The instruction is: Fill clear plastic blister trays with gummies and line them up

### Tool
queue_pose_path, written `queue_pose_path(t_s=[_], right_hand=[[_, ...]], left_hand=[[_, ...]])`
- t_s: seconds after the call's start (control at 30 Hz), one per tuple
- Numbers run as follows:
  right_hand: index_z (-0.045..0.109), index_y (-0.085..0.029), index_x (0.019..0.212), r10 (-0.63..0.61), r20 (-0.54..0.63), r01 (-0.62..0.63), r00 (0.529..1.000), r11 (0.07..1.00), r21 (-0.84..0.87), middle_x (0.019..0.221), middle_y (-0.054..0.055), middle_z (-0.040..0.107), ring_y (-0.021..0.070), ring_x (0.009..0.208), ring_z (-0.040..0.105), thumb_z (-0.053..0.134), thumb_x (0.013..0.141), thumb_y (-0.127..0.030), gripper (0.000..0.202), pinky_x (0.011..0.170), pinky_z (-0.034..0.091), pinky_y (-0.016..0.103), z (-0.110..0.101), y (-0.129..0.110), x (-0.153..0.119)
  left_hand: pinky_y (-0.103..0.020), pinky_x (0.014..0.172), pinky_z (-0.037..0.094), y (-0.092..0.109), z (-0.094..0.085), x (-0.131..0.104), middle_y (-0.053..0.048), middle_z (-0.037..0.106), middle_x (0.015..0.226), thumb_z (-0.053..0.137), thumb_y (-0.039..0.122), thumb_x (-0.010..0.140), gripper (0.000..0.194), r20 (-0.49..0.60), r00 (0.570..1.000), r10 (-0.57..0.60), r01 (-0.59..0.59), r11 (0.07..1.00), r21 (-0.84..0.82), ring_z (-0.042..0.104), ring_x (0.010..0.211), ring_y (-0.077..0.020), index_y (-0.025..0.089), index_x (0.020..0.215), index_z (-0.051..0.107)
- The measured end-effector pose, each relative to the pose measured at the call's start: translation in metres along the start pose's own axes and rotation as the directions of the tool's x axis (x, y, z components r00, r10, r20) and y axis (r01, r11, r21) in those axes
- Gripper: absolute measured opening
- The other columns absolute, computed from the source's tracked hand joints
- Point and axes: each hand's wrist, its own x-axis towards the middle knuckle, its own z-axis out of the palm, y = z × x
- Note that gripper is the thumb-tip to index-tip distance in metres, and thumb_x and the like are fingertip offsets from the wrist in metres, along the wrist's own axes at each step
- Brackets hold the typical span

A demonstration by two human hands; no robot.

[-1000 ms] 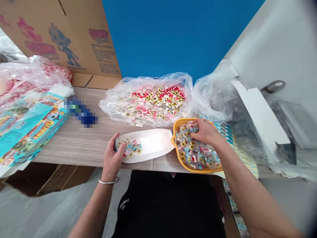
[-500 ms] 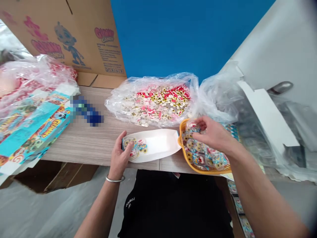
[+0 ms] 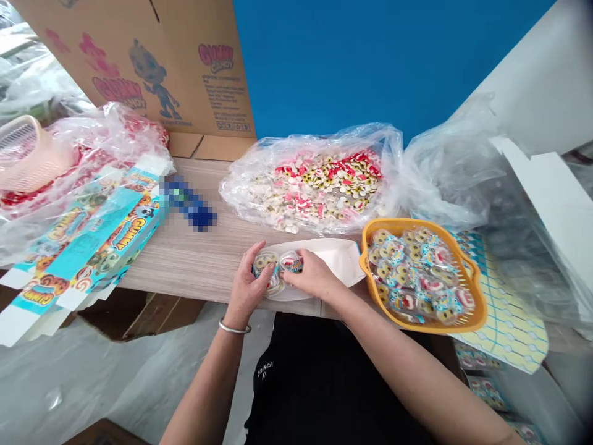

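Though tray (image 3: 338,256) white, carton (image 3: 189,74) "GUMMY CANDY"

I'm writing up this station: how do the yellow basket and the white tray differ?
The yellow basket has slotted sides; the white tray looks plain. The basket is broad; the tray is long and narrow. Clear packs lie heaped in the basket, while the tray shows bare white toward its right end. Both contain such packs.

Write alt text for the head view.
A person's left hand and right hand hold clear packs at one end of a white tray on a table. Right of the tray sits an orange basket of similar packs; behind lies a clear bag of red and white pieces.
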Motion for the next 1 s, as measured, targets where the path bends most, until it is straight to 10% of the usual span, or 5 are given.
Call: queue_pose_path(t_s=[0.57,0.77,1.0], right_hand=[[0.063,-0.014,0.116,-0.101,-0.073,0.076,0.992,0.954,-0.289,0.112,0.013,0.070,0.0256,0.102,0.066,0.060,0.093,-0.028,0.028,0.079,0.045,0.032,-0.007,-0.011,-0.034],[0.073,-0.019,0.087,-0.260,0.190,0.313,0.947,0.883,-0.351,0.095,0.007,0.074,0.0220,0.090,0.067,0.052,0.098,-0.030,0.026,0.078,0.045,0.032,0.000,-0.030,-0.054],[0.072,-0.016,0.098,-0.354,0.200,0.404,0.914,0.845,-0.351,0.104,0.010,0.071,0.0244,0.102,0.063,0.059,0.097,-0.037,0.025,0.086,0.046,0.035,0.013,-0.037,-0.059]], left_hand=[[-0.046,0.122,0.030,0.001,-0.013,0.013,-0.011,0.046,0.155,0.050,0.039,0.100,0.039,0.144,0.980,0.135,-0.150,0.983,0.106,0.041,0.145,-0.0239,0.022,0.132,0.063],[-0.045,0.110,0.045,0.002,-0.014,0.011,-0.009,0.062,0.138,0.054,0.043,0.096,0.048,0.120,0.992,-0.041,0.059,0.988,-0.145,0.058,0.126,-0.0262,0.023,0.140,0.058],[-0.040,0.093,0.053,0.006,-0.009,0.009,-0.008,0.070,0.114,0.063,0.044,0.090,0.050,0.135,0.975,-0.179,0.205,0.955,-0.216,0.066,0.100,-0.0234,0.022,0.135,0.062]])
